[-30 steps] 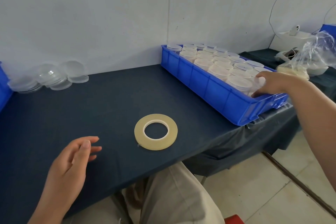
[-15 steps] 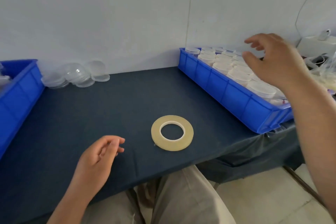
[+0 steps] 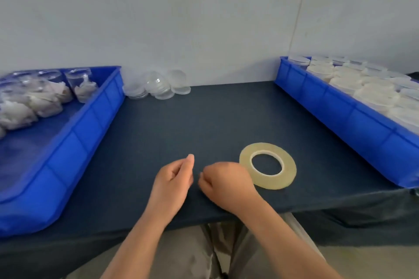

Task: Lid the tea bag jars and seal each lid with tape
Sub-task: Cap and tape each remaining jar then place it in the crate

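Note:
A roll of clear tape [image 3: 267,147] lies flat on the dark blue table [image 3: 204,118] near the front edge. My right hand [image 3: 226,182] rests just left of the roll with its fingers loosely curled and nothing visible in them. My left hand [image 3: 173,180] hovers beside it, loosely curled, index finger raised, holding nothing. Open jars with tea bags [image 3: 84,88] stand in the blue tray on the left [image 3: 97,115]. Lidded jars [image 3: 374,95] fill the blue tray on the right [image 3: 340,118]. Loose clear lids [image 3: 158,88] are piled at the back by the wall.
The white wall runs directly behind the table. The right tray overhangs the table's right front corner. My knees in beige trousers [image 3: 192,253] are under the table's front edge.
My right hand has come away from the right tray down to the table beside the tape. The view has swung left, and the left tray now shows.

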`<state>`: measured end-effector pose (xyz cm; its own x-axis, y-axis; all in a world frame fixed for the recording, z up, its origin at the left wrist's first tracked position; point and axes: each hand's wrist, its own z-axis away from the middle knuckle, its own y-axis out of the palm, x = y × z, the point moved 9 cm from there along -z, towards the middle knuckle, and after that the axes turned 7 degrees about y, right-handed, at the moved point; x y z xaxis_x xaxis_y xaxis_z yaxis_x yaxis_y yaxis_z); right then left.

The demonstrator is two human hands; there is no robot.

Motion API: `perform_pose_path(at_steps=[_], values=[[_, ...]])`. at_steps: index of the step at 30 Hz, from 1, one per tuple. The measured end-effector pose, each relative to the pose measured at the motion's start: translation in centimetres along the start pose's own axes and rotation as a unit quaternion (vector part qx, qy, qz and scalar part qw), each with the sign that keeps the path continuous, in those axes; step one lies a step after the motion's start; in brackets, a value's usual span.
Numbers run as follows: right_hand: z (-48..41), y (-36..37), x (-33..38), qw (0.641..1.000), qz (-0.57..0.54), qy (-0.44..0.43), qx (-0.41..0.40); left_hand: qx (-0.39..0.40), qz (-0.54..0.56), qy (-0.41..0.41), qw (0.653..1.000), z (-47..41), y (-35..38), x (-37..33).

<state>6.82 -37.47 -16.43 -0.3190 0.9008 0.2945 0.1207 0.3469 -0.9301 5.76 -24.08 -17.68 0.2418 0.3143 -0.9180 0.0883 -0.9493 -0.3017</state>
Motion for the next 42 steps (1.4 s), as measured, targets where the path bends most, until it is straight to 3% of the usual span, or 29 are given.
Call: perform_pose_path(at_steps=[5, 9, 15, 19, 22, 25, 30, 38, 40, 42], values=[[0.2, 0.7, -0.3, 0.999, 0.005, -0.031, -0.003, 0.030, -0.069, 0.027, 0.997, 0.0, -1.7, -2.0], [0.1, 1.1, -0.3, 0.999, 0.027, -0.022, -0.006, 0.005, -0.154, 0.069, 0.986, -2.0, -7.5, -6.8], [0.2, 1.2, -0.2, 0.999, 0.033, -0.030, -0.020, -0.039, -0.291, 0.017, 0.956, -12.5, -19.2, -10.7], [0.1, 1.3, -0.4, 0.998, 0.044, -0.028, -0.026, -0.079, -0.386, -0.045, 0.918, -20.6, -25.9, -8.2], [0.5, 0.8, 0.1, 0.996, 0.032, -0.048, -0.064, -0.036, -0.494, -0.123, 0.860, -23.9, -29.0, -3.3], [0.6, 0.3, 0.4, 0.993, 0.018, -0.070, -0.092, -0.006, -0.538, -0.134, 0.832, -25.8, -31.1, 1.2], [0.0, 0.1, 0.8, 0.990, 0.032, -0.092, -0.100, 0.006, -0.532, -0.079, 0.843, -29.7, -32.4, 5.1], [-1.2, -0.3, 0.5, 0.983, 0.070, -0.064, -0.155, -0.002, -0.444, -0.165, 0.881, -32.5, -31.5, 9.7], [-1.0, -0.6, 0.5, 0.980, 0.070, -0.062, -0.174, -0.024, -0.464, -0.145, 0.873, -32.6, -31.6, 10.4], [-0.7, -0.6, 0.6, 0.978, 0.075, -0.066, -0.183, -0.069, -0.535, -0.079, 0.838, -33.3, -32.5, 9.2]])
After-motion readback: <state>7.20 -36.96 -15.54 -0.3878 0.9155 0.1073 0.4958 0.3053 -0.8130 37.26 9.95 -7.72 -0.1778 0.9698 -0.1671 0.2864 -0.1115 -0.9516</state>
